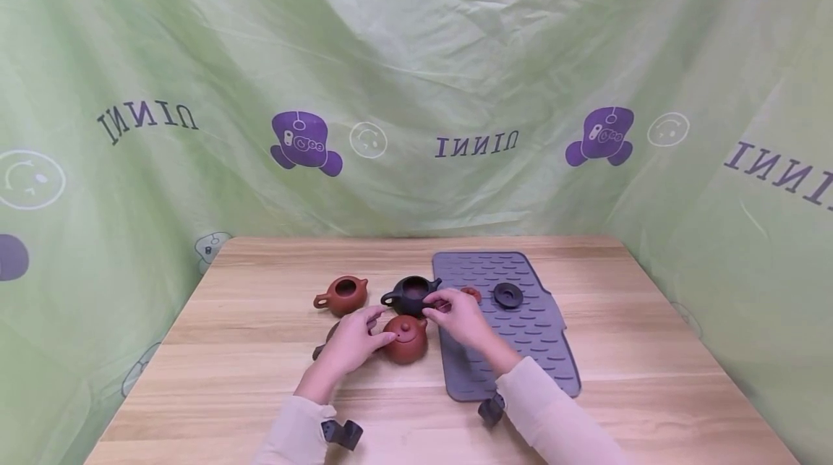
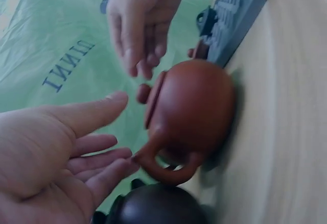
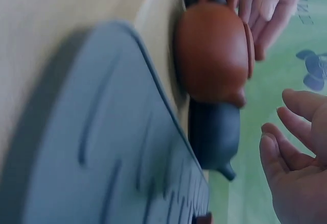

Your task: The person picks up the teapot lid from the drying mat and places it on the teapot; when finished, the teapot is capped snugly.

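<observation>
"Pale cloth sleeves [image 1: 553,411] sit nearest, soft and creased, with small black blocks [image 1: 351,436] at the cuffs. And the hands?"

"Apart from each other, both empty. The left hand [image 1: 351,342] has its fingers loosely extended, thumb beside the red teapot [image 1: 403,349]. The left wrist view shows its fingertips at the handle, though I cannot tell whether they touch."

"The right hand [image 1: 462,318]?"

"Fingers lightly bent, a gap between thumb and fingertips, near the black teapot [image 1: 410,304]."

"Where exactly is the red one?"

"On the wooden table [image 1: 247,349] between the hands, just left of the mat: a round, matte belly, stubby spout, looped handle, and a flat lid with a ball knob seated on top."

"Its neighbours?"

"That black one stands just beyond, wide-mouthed and lidless. Farther left is a reddish-brown teapot [image 1: 343,304], its round mouth uncovered. A dark pot [image 2: 158,206], smooth and domed, is mostly hidden by the left hand in the head view."

"And rightward?"

"A grey mat [image 1: 520,349], rounded at the corners, patterned with short ridges. It carries a black disc-shaped lid [image 1: 508,296] and a smaller reddish lid [image 1: 472,294]. Behind everything, green fabric [image 1: 416,53] hangs in folds, printed with purple bears."
</observation>
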The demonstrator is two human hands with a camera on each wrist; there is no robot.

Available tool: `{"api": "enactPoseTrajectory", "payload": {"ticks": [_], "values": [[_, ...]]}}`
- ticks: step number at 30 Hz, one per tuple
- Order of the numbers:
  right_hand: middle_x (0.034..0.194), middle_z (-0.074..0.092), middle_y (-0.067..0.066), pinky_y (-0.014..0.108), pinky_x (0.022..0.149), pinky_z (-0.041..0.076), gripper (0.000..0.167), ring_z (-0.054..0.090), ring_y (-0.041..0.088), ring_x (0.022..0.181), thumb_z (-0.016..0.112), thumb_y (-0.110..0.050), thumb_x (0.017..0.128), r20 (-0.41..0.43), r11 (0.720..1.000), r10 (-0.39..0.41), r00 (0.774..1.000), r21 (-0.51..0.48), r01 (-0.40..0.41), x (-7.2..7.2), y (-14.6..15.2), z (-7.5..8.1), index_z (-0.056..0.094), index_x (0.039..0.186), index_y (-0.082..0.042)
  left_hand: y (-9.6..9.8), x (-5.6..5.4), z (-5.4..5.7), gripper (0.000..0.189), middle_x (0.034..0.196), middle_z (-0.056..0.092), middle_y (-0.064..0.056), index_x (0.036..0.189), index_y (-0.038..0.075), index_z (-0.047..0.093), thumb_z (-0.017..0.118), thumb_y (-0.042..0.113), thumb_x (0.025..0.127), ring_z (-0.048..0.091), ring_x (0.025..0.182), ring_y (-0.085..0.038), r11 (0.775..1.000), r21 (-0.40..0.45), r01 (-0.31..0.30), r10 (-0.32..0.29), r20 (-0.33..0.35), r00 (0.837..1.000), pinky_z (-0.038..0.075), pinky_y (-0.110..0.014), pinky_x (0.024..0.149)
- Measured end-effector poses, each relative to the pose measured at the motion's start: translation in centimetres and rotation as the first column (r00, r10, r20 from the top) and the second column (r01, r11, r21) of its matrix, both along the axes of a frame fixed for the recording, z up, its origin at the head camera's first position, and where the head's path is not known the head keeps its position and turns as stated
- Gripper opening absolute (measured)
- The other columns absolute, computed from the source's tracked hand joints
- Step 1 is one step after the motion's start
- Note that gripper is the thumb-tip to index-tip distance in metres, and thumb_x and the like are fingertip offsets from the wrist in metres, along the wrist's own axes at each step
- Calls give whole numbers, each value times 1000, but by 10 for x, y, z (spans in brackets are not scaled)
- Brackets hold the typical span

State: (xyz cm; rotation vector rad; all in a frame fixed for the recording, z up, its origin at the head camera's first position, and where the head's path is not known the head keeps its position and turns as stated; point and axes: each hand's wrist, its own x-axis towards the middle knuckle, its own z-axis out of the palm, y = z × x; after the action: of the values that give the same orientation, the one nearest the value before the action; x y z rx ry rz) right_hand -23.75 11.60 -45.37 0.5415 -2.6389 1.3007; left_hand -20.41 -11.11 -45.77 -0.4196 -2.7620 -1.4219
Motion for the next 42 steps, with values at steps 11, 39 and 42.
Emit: {"api": "enactPoseTrajectory", "payload": {"ticks": [11, 39, 42], "values": [[87, 64, 0, 34, 74, 51, 14, 60, 16, 81, 76, -10, 85, -25, 982, -173, 985, 76, 174, -19, 28, -3, 74, 99, -8, -27, -16, 11, 47, 127, 57, -27, 129, -8, 56, 73, 8, 88, 56, 116, -41, 979, 202, -23, 24, 0, 1000, 46, -44, 96], [107, 68, 16, 47, 89, 48, 25, 62, 32, 101, 73, -14, 87, 68, 944, -291, 954, 186, 274, -44, 62, -24, 71, 109, -3, -93, -68, -25, 61, 133, 53, -26, 135, -6, 52, 78, 15, 83, 53, 118, -38, 992, 73, -100, 101, -14, 995, 41, -49, 100], [105, 68, 17, 47, 88, 48, 24, 62, 33, 100, 73, -15, 88, 74, 937, -300, 951, 211, 279, -44, 60, -24, 71, 109, -3, -93, -69, -29, 60, 132, 55, -25, 135, -6, 52, 77, 12, 83, 54, 118, -36, 990, 96, -103, 103, 1, 995, 41, -48, 100]]}}
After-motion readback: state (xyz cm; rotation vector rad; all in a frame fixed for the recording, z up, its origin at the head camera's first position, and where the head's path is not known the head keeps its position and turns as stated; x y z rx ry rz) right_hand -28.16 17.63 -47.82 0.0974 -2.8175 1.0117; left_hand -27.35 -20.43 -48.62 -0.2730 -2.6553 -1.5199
